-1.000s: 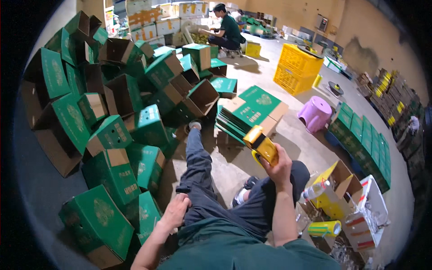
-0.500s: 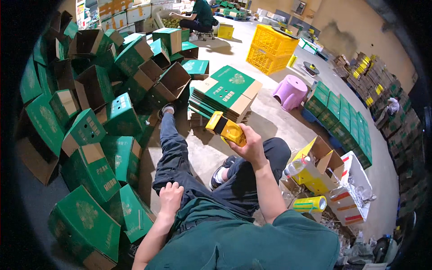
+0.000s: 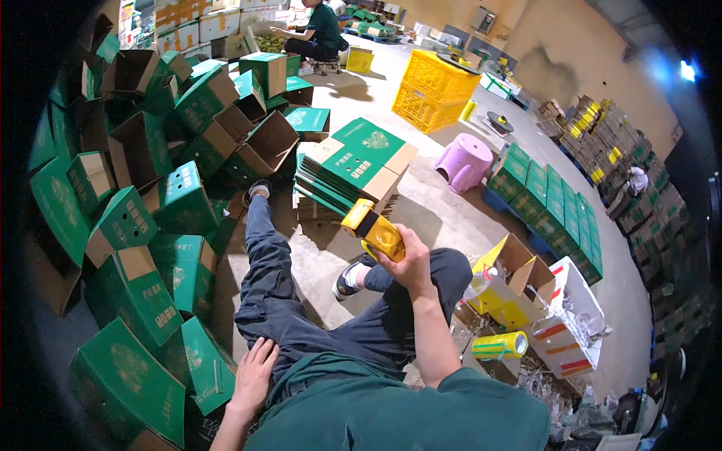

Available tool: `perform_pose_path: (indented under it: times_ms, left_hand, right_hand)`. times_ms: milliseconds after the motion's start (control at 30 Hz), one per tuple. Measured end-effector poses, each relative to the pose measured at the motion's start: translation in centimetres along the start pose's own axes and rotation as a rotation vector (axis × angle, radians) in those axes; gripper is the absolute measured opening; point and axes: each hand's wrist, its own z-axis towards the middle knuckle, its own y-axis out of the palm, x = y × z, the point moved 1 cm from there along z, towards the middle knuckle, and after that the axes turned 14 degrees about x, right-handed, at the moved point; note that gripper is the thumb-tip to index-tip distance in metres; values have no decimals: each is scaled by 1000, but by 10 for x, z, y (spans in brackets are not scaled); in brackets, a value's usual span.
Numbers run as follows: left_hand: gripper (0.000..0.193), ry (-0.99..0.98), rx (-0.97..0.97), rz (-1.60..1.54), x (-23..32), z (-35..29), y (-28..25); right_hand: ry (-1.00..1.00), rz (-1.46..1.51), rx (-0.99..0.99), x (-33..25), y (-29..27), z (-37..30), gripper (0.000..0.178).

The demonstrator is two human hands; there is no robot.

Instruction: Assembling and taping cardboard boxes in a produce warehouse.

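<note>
My right hand [image 3: 410, 263] grips a yellow tape dispenser [image 3: 377, 233], raised in front of my bent right knee. Behind the dispenser, a stack of flattened green cartons [image 3: 366, 154] lies on the floor just past my feet. My left hand [image 3: 256, 370] rests on my left thigh beside the hip with its fingers stretched out, holding nothing. The hand on the dispenser hides part of its rear end.
Green boxes [image 3: 138, 293] lie heaped along my left. A purple stool [image 3: 465, 163], yellow crates [image 3: 432, 92] and a row of green cartons [image 3: 545, 207] stand farther right. A tape roll [image 3: 499, 346] sits near a white foam box [image 3: 569, 316]. Another person [image 3: 320, 34] sits far ahead.
My left hand has slid back along the thigh toward the hip, and its curled fingers have straightened. My right hand still holds the tape dispenser. The whole view has shifted slightly.
</note>
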Motion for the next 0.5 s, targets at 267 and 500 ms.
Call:
perform_pose_path:
  times_ms: [267,500]
  left_hand:
    - [46,9,-387,498,62,63,-32]
    - [67,-45,-581,-438,40,145,-156]
  right_hand:
    - [50,-25,50,4,-20,-15,53]
    - [533,208,290,29,-27,-91,61]
